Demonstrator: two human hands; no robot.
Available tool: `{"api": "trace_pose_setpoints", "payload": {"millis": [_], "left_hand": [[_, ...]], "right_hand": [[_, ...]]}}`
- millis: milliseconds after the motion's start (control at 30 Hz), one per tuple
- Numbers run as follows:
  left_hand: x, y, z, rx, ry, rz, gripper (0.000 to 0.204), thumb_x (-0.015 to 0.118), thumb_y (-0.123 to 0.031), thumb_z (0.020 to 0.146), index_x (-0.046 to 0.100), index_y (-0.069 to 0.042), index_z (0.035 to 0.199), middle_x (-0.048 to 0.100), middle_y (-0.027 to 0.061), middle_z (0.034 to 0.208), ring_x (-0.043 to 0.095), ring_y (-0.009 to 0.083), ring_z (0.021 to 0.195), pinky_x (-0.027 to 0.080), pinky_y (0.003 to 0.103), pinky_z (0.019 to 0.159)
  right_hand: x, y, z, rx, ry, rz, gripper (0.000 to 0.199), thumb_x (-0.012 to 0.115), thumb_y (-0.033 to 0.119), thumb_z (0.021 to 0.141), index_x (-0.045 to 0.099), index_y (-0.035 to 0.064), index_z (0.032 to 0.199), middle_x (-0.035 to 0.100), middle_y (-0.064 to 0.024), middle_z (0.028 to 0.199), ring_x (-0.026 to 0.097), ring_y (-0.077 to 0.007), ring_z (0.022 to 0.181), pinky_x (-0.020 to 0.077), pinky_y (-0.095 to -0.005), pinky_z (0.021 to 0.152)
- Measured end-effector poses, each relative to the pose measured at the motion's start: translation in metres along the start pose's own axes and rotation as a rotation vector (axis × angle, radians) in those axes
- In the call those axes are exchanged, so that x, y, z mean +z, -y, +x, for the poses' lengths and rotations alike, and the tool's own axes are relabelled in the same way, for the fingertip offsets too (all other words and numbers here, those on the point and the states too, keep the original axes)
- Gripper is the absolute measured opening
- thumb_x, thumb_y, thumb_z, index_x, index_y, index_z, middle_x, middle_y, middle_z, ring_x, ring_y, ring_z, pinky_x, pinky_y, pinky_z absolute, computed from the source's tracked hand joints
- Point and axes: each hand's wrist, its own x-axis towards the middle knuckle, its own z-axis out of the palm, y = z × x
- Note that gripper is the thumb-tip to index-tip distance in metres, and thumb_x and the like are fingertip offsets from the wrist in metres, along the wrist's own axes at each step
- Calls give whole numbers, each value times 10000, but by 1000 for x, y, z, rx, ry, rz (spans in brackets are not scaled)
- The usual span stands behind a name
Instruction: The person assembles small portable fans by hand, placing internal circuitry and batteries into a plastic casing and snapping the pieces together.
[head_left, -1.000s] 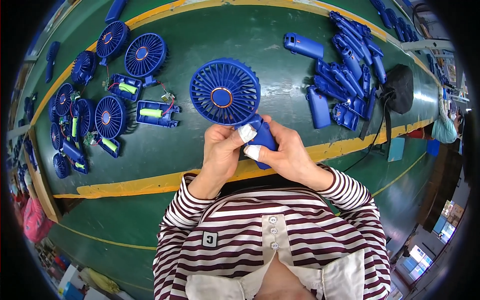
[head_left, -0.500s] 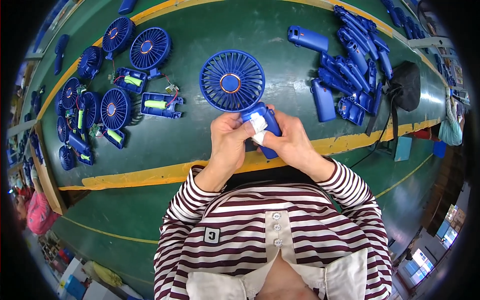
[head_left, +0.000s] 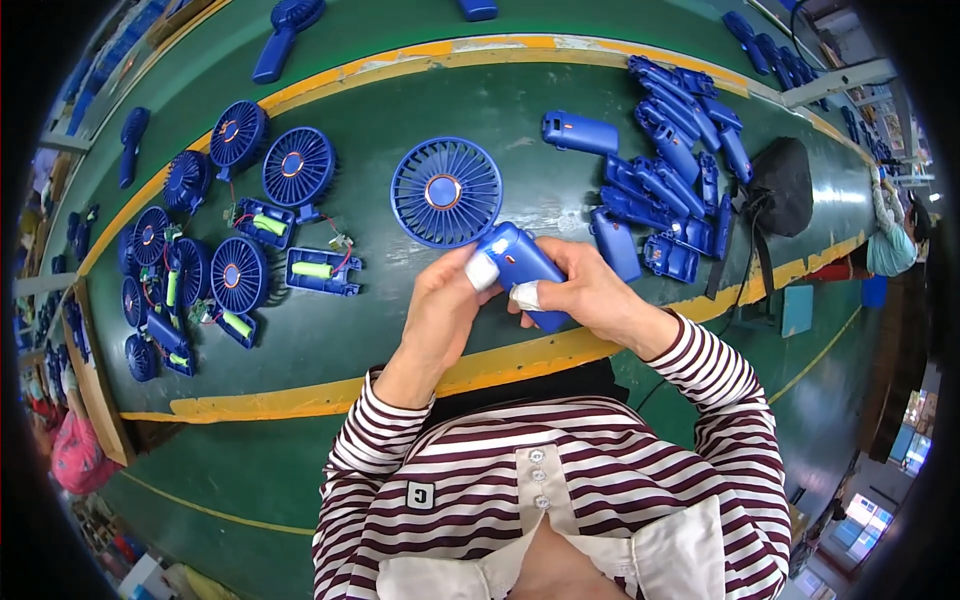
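Clasps a blue fan [head_left: 443,190] with both hands above the green workbench [head_left: 350,105], with the round grille away from the body and the handle [head_left: 530,265] slanting back toward it

Folds the left hand [head_left: 440,305] around the handle close below the grille, with a white-taped thumb at the edge and the other fingers curled beneath, mostly hidden

Wraps the right hand [head_left: 592,292] around the handle's lower part, also closed, with another white-taped thumb against the casing

Shows no cell or wire along the handle; judging by that, seems to be at the stage of pressing together or checking a closed casing

Impossible to tell how firmly pressed, or whether fully seated at the seam

Calls next, most likely, for even thumb pressure along the handle, with a steady hold near the grille so as not to twist the neck

Just right of the fan, near the right hand: a loose blue casing [head_left: 615,245], then a heap of casings [head_left: 672,152]

Left of the fan, well apart: a half casing [head_left: 340,284] with a green cell [head_left: 312,270] inside, and past it several opened fans [head_left: 238,275]

Farther right of the fan: a black pouch [head_left: 782,188]

Beyond the fan, across a yellow strip [head_left: 520,43]: another fan [head_left: 275,52], lying flat
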Motion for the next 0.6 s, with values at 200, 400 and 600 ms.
{"api": "trace_pose_setpoints", "payload": {"millis": [200, 400, 600], "left_hand": [[6, 3, 2, 74, -49, 40, 326, 489, -180, 902, 531, 47, 1132, 563, 137, 1156, 565, 181, 954, 462, 299, 777], [6, 8, -4, 141, -80, 88, 338, 487, -152, 888, 522, 48, 1157, 547, 139, 1195, 564, 178, 992, 471, 281, 744], [10, 12, -12, 164, -36, 132, 333, 483, -145, 886, 529, 42, 1158, 562, 114, 1177, 569, 159, 964, 471, 267, 741]], "right_hand": [[9, -18, 11, -183, -107, -156, 263, 636, 169, 777, 579, -38, 930, 604, -56, 757, 553, -92, 663, 457, -237, 595], [13, -25, 12, -209, -173, -205, 206, 569, 99, 824, 547, -37, 978, 609, -63, 816, 595, -107, 710, 486, -236, 646], [18, -33, 5, -320, -245, -196, 259, 615, 163, 783, 582, -29, 954, 602, -65, 702, 555, -101, 610, 456, -248, 541]]}}
